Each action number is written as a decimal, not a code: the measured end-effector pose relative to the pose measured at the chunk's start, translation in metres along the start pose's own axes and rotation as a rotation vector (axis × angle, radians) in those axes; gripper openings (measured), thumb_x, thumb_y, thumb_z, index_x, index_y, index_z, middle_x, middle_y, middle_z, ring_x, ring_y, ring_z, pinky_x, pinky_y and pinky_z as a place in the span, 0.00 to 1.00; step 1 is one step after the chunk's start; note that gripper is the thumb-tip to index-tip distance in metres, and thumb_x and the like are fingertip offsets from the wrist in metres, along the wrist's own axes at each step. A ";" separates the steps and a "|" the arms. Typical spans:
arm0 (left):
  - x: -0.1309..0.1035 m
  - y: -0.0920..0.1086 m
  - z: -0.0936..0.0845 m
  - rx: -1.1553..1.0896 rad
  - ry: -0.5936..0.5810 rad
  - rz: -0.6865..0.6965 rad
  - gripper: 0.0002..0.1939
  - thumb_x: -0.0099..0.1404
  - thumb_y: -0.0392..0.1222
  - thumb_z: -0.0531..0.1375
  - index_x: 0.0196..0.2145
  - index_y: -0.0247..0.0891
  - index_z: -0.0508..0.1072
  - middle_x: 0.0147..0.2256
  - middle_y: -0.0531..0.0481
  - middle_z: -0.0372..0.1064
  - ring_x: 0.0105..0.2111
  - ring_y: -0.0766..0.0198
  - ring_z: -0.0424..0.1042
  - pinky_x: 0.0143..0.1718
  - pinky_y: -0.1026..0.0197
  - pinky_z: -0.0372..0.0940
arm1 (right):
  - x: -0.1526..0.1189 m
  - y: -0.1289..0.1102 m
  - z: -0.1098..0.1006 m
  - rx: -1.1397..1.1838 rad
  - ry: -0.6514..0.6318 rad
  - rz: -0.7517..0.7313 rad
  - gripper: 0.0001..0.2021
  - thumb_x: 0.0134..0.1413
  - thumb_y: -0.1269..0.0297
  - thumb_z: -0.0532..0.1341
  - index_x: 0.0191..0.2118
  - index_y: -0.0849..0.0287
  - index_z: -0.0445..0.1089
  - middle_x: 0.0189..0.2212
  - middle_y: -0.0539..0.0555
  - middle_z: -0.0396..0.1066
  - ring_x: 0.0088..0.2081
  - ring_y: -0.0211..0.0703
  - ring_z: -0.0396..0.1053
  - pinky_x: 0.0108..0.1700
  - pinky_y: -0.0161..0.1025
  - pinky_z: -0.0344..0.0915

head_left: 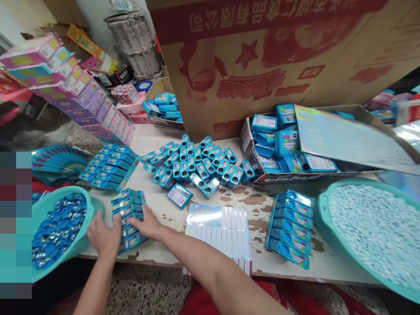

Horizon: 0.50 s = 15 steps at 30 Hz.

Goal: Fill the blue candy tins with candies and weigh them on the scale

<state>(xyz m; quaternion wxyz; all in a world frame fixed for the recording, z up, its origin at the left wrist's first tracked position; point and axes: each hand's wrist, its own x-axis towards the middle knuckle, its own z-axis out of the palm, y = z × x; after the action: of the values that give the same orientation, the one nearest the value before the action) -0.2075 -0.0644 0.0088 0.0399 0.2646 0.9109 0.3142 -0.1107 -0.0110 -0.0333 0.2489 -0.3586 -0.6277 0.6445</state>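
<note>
A display pack of small blue boxes (126,202) stands near the front edge of the table, to the left. My right hand (148,224) grips its right side, thumb across the box tops. On the pack's left side is my left hand (106,236), fingers spread and slightly blurred, beside a teal basin (93,204) of shiny blue pieces. Whether its thumb touches the boxes I cannot tell. Another filled pack (108,164) sits just behind. Many loose blue boxes with round holes (197,164) are scattered across the middle of the table.
Shiny folded cardboard (216,236) lies at front centre, with a row of blue boxes (292,227) to its right. A teal basin (324,205) of pale blue candies is far right. Behind stand an open carton (252,168), a tall cardboard sheet (229,57) and stacked pink-purple boxes (75,87).
</note>
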 end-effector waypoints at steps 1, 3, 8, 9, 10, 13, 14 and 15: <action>-0.006 0.010 0.005 0.055 0.062 0.137 0.29 0.57 0.53 0.57 0.53 0.37 0.63 0.54 0.40 0.61 0.58 0.43 0.54 0.58 0.40 0.49 | -0.011 -0.002 -0.012 -0.016 0.039 -0.013 0.26 0.47 0.63 0.64 0.54 0.59 0.63 0.54 0.56 0.65 0.56 0.51 0.62 0.57 0.50 0.59; -0.025 0.032 0.024 0.043 -0.008 0.326 0.26 0.59 0.53 0.54 0.50 0.35 0.65 0.51 0.38 0.64 0.55 0.47 0.59 0.58 0.45 0.51 | -0.044 -0.005 -0.041 -0.037 0.126 0.001 0.20 0.48 0.68 0.62 0.50 0.59 0.67 0.49 0.56 0.69 0.52 0.48 0.65 0.55 0.47 0.61; -0.056 0.074 0.097 0.109 -0.433 0.230 0.37 0.52 0.53 0.61 0.55 0.31 0.59 0.54 0.33 0.59 0.56 0.44 0.57 0.56 0.48 0.54 | -0.154 0.005 -0.124 -0.033 0.252 0.009 0.11 0.55 0.64 0.56 0.43 0.58 0.70 0.39 0.56 0.73 0.42 0.45 0.71 0.46 0.43 0.68; -0.059 0.077 0.108 0.144 -0.475 0.219 0.41 0.50 0.53 0.63 0.57 0.31 0.56 0.56 0.31 0.55 0.58 0.43 0.55 0.56 0.48 0.54 | -0.174 0.009 -0.138 -0.042 0.288 0.029 0.10 0.55 0.62 0.56 0.41 0.57 0.71 0.38 0.55 0.73 0.41 0.45 0.72 0.44 0.43 0.69; -0.061 0.078 0.117 0.177 -0.504 0.216 0.44 0.49 0.53 0.65 0.58 0.31 0.54 0.58 0.31 0.53 0.58 0.42 0.54 0.55 0.48 0.54 | -0.192 0.014 -0.151 -0.053 0.326 0.058 0.11 0.55 0.60 0.56 0.40 0.57 0.72 0.37 0.56 0.74 0.40 0.46 0.72 0.44 0.43 0.69; -0.075 0.078 0.130 0.256 -0.443 0.246 0.45 0.47 0.53 0.66 0.58 0.35 0.53 0.56 0.33 0.53 0.55 0.42 0.56 0.52 0.46 0.56 | -0.232 0.023 -0.176 -0.056 0.399 0.150 0.14 0.54 0.54 0.58 0.39 0.57 0.73 0.37 0.58 0.75 0.39 0.48 0.73 0.42 0.43 0.70; -0.081 0.077 0.131 0.283 -0.378 0.281 0.43 0.48 0.53 0.66 0.57 0.37 0.56 0.55 0.34 0.54 0.54 0.42 0.57 0.51 0.46 0.57 | -0.241 0.025 -0.181 -0.049 0.419 0.181 0.15 0.53 0.53 0.58 0.39 0.58 0.73 0.37 0.59 0.75 0.39 0.49 0.73 0.43 0.43 0.70; -0.088 0.076 0.133 0.306 -0.305 0.337 0.39 0.49 0.52 0.66 0.56 0.38 0.59 0.53 0.35 0.55 0.54 0.43 0.57 0.51 0.45 0.57 | -0.248 0.027 -0.184 -0.039 0.438 0.208 0.16 0.52 0.52 0.58 0.40 0.58 0.73 0.38 0.59 0.75 0.40 0.49 0.73 0.44 0.43 0.70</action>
<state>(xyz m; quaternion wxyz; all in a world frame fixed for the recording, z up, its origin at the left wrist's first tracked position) -0.0659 0.0149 -0.0601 0.0833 0.4595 0.8744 0.1317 0.1891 -0.0885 -0.0145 0.3041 -0.5573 -0.5309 0.5613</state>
